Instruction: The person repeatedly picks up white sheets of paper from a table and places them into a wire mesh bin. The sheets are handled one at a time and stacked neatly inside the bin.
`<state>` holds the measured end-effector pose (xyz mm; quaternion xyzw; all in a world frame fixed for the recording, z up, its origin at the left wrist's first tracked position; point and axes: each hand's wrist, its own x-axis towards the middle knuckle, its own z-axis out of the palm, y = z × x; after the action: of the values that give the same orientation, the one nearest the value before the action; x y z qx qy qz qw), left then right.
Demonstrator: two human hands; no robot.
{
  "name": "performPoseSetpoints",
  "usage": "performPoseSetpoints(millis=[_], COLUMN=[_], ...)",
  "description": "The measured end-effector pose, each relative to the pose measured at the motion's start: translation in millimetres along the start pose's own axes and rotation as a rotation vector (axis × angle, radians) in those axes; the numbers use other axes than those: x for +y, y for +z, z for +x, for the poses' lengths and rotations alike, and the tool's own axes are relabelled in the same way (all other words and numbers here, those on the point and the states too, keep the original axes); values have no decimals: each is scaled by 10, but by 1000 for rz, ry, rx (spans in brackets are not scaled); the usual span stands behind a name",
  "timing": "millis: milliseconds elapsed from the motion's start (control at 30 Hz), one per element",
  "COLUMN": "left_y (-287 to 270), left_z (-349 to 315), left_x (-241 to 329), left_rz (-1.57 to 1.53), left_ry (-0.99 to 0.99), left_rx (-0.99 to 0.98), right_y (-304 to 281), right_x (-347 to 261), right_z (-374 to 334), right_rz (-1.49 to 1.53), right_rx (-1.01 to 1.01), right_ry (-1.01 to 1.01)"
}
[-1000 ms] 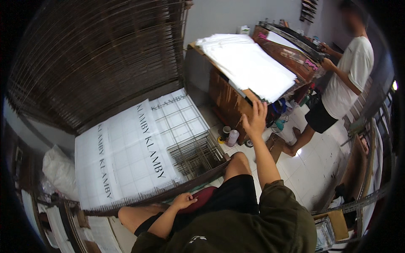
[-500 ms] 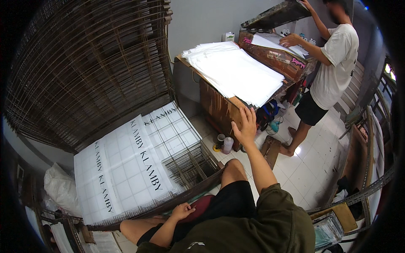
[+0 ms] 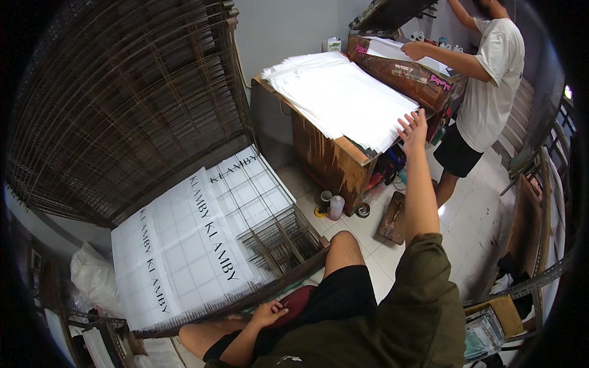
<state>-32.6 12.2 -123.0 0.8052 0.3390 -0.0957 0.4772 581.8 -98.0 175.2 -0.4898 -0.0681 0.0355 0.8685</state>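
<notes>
My right hand (image 3: 414, 127) is raised on an outstretched arm, fingers spread, at the near right corner of a thick stack of white sheets (image 3: 343, 101). Nothing is in it. The stack lies on a worn wooden cabinet (image 3: 328, 165), and whether my fingers touch the sheets I cannot tell. Low by my lap, my left hand (image 3: 270, 313) rests with loosely bent fingers beside a dark red surface (image 3: 296, 305), apparently holding nothing. To the left, translucent white printed sheets (image 3: 184, 245) with black lettering lie on a wire drying rack (image 3: 282, 242).
Stacked wire racks (image 3: 135, 98) tilt up at the back left. A co-worker (image 3: 494, 92) stands at a wooden printing table (image 3: 399, 73) under a raised frame (image 3: 392, 15). Bottles (image 3: 335, 207) and a small wooden stool (image 3: 391, 222) stand on the tiled floor.
My right hand has moved right and up, from the cabinet's front corner to the stack's right corner. The co-worker's hand has shifted over the printing table. My left hand stays about the same.
</notes>
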Motion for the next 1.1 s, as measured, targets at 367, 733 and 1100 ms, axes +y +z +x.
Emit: performPoseSetpoints(millis=[367,733,1100], left_y=[-209,-658,-1174], left_z=[-46,932,1392], left_x=[847,2425,4018], left_rz=[-258,-481,-1153], left_ry=[227,465,399], left_rx=[89,-94,142], right_y=[-147,-154,-43], right_x=[-234,402,445], right_z=[597,125,-1964], right_rz=[436,269,246], right_rx=[-51,-229,-142], right_ry=[300,157,300])
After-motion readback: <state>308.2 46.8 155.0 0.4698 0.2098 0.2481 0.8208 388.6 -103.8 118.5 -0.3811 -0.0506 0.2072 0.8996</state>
